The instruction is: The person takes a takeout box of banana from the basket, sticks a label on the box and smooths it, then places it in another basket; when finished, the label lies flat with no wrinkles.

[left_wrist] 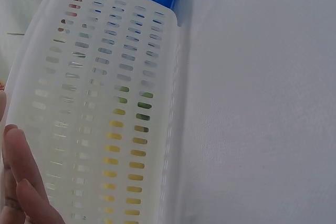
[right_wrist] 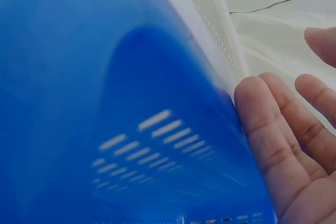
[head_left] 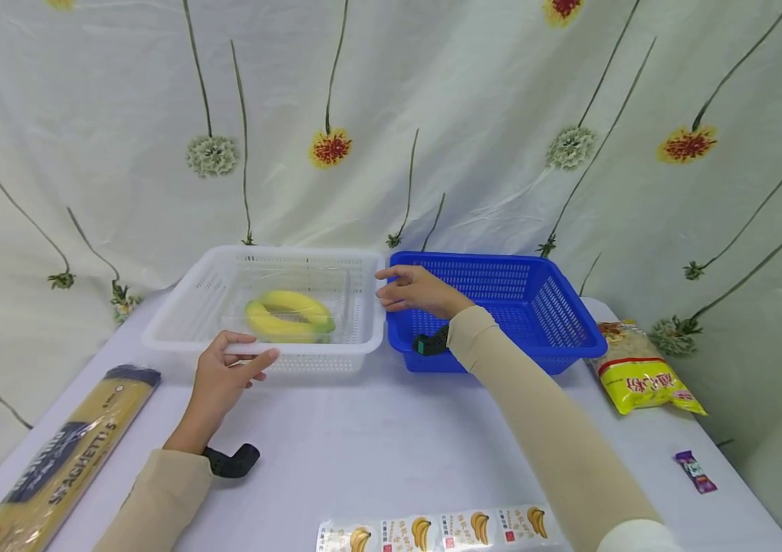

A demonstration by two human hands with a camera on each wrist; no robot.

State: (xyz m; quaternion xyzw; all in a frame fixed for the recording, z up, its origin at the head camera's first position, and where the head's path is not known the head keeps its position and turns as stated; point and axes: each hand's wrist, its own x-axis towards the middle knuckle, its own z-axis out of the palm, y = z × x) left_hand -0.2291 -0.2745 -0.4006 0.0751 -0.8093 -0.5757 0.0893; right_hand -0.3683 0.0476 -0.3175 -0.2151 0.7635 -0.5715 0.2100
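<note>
A white plastic basket (head_left: 308, 360) holds a bunch of bananas (head_left: 280, 331) in clear packaging. My left hand (head_left: 225, 376) grips its front rim, with fingers and thumb either side of the edge; the left wrist view shows fingers (left_wrist: 21, 156) against the slotted wall. Close beside it on the right stands a blue plastic basket (head_left: 566, 318). My right hand (head_left: 418, 291) hovers over the adjoining rims of both baskets, fingers extended and thumb apart. In the right wrist view its fingers (right_wrist: 278, 129) lie along the blue basket's edge, holding nothing.
A spaghetti pack (head_left: 67, 460) lies along the table's left side. On the right are a yellow-ended food bag (head_left: 639, 372) and a small purple wrapped snack (head_left: 694, 471). A strip of banana-print labels (head_left: 439, 530) lies at the front. A floral cloth (head_left: 363, 92) hangs behind.
</note>
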